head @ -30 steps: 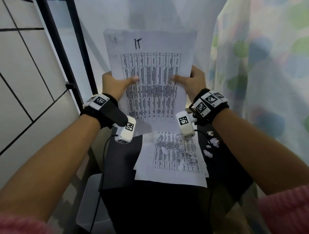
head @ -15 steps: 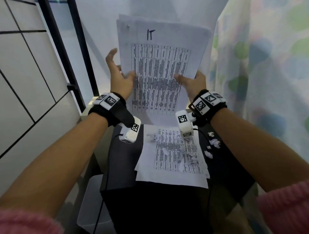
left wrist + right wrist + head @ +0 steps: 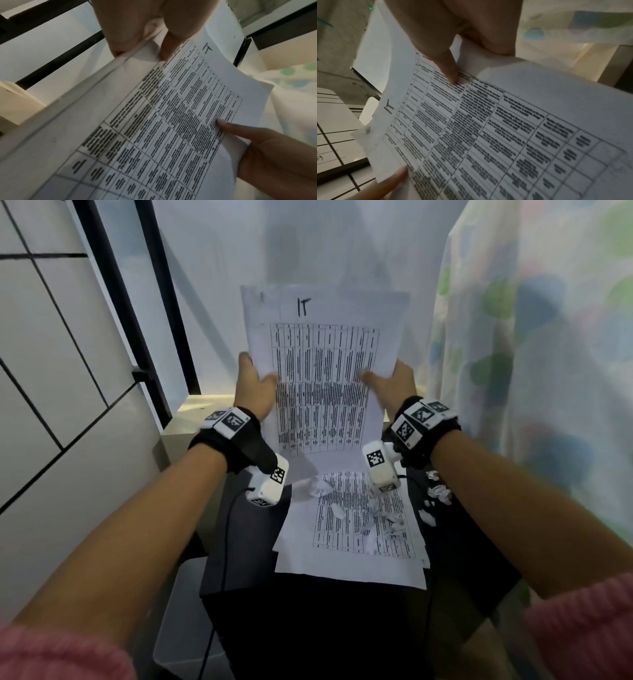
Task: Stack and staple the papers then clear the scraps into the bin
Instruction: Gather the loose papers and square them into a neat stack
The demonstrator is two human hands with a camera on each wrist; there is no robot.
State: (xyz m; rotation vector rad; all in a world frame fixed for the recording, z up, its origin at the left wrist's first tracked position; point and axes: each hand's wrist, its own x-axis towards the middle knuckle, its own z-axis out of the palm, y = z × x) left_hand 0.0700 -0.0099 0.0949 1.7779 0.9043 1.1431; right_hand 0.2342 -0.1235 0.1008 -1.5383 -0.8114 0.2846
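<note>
Black table [image 3: 342,628] carrying loose white printed sheets [image 3: 352,556] strewn with small crumpled white paper scraps [image 3: 436,494]. Above it, upright stack of white printed table papers [image 3: 325,378], lower than half a second ago. Left hand [image 3: 251,392] again pinching its left edge, fingers no longer spread; right hand [image 3: 394,386] gripping the right edge.

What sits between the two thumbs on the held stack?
Only the printed table on the stack; the left hand and right hand hold opposite edges, in the head view.
</note>
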